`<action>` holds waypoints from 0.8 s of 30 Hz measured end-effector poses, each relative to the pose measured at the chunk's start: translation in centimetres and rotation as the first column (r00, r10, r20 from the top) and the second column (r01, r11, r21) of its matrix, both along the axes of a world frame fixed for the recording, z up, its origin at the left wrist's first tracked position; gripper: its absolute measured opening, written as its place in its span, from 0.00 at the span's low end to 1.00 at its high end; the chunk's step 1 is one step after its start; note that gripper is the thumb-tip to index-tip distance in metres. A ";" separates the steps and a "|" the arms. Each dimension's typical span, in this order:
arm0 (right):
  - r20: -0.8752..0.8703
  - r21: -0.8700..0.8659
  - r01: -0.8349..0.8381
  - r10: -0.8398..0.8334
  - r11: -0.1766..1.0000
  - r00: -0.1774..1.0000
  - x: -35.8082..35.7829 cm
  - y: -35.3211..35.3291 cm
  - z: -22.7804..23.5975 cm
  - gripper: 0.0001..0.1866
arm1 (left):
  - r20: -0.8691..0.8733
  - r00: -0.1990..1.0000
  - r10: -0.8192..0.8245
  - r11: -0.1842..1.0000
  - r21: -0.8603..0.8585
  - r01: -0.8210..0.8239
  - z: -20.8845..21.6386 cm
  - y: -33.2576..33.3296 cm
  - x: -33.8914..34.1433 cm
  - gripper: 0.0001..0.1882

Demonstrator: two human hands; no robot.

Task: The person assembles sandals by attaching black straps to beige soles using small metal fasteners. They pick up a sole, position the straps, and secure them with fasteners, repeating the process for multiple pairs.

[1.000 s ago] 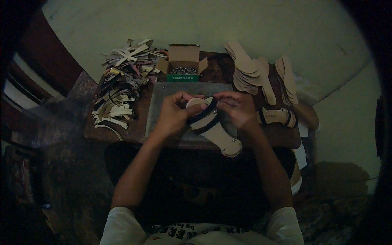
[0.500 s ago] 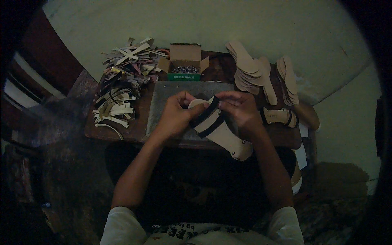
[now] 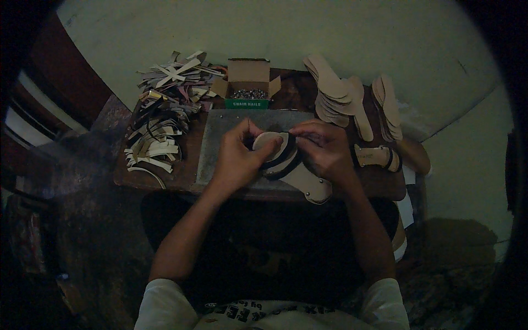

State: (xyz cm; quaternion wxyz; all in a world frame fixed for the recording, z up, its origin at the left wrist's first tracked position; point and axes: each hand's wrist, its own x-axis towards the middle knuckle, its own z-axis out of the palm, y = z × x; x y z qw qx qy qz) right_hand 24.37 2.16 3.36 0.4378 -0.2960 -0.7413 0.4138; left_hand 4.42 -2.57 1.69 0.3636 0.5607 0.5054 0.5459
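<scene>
Sandal sole (image 3: 301, 180) tipped toward grey slab (image 3: 216, 131), left hand (image 3: 241, 149) clasping it, right hand (image 3: 324, 147) pinching black strap (image 3: 287, 148), laid across, fixing seemingly unfinished.

Partly over grey rectangular slab (image 3: 212, 140), black-strapped beige sole (image 3: 301, 179); left, multicoloured strips (image 3: 157, 146); right, beige foot-shaped sheets (image 3: 333, 91); behind, green cardboard box (image 3: 247, 103).

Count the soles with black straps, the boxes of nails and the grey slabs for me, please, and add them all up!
Black-strapped soles: 2 (one held by the left hand and right hand, one on the right)
Open box of nails: 1
Grey slab: 1
Total: 4
</scene>
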 end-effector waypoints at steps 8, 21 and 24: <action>-0.024 -0.046 0.064 -0.065 0.997 0.998 0.0 -0.4 0.2 0.09 | -0.002 1.000 0.008 0.999 0.054 -0.008 0.2 0.1 0.4 0.13; -0.044 0.016 0.083 -0.083 0.996 0.996 0.1 -0.1 0.2 0.10 | 0.111 0.993 -0.027 0.997 0.075 0.019 0.0 0.1 0.4 0.12; -0.066 0.022 0.081 -0.079 0.996 0.995 0.2 0.0 0.1 0.11 | 0.096 0.994 -0.043 0.987 0.160 0.028 0.4 -0.1 0.5 0.11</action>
